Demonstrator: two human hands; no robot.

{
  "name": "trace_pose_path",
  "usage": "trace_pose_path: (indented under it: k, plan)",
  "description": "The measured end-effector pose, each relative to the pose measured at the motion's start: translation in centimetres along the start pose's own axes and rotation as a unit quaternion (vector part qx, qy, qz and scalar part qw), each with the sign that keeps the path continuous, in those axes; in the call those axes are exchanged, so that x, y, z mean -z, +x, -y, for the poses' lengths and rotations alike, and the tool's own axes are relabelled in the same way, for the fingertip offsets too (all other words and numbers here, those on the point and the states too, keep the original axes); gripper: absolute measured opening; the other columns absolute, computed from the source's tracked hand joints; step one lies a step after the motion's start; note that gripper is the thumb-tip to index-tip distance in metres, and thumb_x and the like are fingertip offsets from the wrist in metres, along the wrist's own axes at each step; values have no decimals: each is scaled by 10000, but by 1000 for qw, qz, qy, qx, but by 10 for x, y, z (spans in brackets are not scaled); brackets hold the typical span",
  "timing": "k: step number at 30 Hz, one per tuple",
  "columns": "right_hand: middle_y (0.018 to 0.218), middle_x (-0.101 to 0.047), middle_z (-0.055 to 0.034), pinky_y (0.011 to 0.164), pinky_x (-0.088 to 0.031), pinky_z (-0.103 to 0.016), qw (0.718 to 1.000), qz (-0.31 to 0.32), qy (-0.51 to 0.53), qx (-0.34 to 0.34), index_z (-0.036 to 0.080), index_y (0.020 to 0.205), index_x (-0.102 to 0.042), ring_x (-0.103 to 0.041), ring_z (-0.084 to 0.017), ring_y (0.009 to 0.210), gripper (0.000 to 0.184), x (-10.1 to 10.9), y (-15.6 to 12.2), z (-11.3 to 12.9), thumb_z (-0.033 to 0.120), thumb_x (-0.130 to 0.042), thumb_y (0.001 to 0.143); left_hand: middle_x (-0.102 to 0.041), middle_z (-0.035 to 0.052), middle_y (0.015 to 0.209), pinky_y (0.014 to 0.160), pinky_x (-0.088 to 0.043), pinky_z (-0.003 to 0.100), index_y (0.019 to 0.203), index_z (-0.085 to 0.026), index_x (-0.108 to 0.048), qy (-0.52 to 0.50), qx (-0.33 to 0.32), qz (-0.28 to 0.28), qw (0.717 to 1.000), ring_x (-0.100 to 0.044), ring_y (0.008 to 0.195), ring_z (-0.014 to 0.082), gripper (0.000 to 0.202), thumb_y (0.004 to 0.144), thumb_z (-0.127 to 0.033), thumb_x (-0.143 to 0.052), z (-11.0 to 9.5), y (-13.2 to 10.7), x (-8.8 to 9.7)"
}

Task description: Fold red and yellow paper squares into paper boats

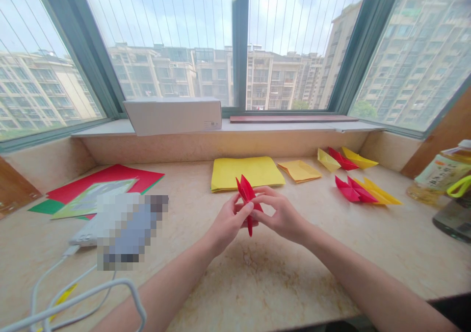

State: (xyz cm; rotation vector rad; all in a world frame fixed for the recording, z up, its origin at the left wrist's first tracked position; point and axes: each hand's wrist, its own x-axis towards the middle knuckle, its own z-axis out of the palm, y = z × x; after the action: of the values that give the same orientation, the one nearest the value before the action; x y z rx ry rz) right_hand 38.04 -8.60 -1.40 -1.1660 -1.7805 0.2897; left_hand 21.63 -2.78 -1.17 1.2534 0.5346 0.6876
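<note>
A red folded paper piece point(246, 189) with pointed ends is held above the stone counter at the middle of the head view. My left hand point(232, 217) grips it from the left, thumb pressed on its front. From the right, my right hand point(274, 209) pinches its edge between thumb and fingers. Fingers cover part of the folds. Just behind the hands lies a stack of yellow paper point(246, 170), with an orange-yellow folded sheet point(300, 170) to its right.
Folded paper boats in yellow point(328, 160) and red point(355, 191) sit at the back right. Bottles point(443, 167) stand at the right edge. Red sheets point(110, 179), a white power bank point(110, 214), a blurred-out object point(134, 234) and white cables point(91, 285) lie left. A white box point(172, 116) rests on the sill.
</note>
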Motion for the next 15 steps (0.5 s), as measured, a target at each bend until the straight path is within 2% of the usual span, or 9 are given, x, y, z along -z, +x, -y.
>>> trace_pose_path:
  k: [9, 15]
  plan:
    - [1154, -664, -76, 977, -489, -406, 999, -19, -34, -7, 232, 995, -727, -623, -217, 1086, 156, 2, 0, -1, 183, -629, 884, -704, 133, 1050, 801, -574, 437, 1224, -148, -525, -9, -13, -3, 1000, -711, 876, 254, 449, 871, -391, -658, -1, 0, 0]
    - [1145, -666, -87, 958, -483, -432, 993, -39, -109, -6, 230, 983, -735, -610, -244, 1079, 141, 0, -2, -5, 299, -674, 876, -666, 126, 1173, 942, -521, 468, 1266, -184, -513, -19, -21, 6, 1000, -659, 1051, 260, 447, 872, -335, -662, 1, 0, 0]
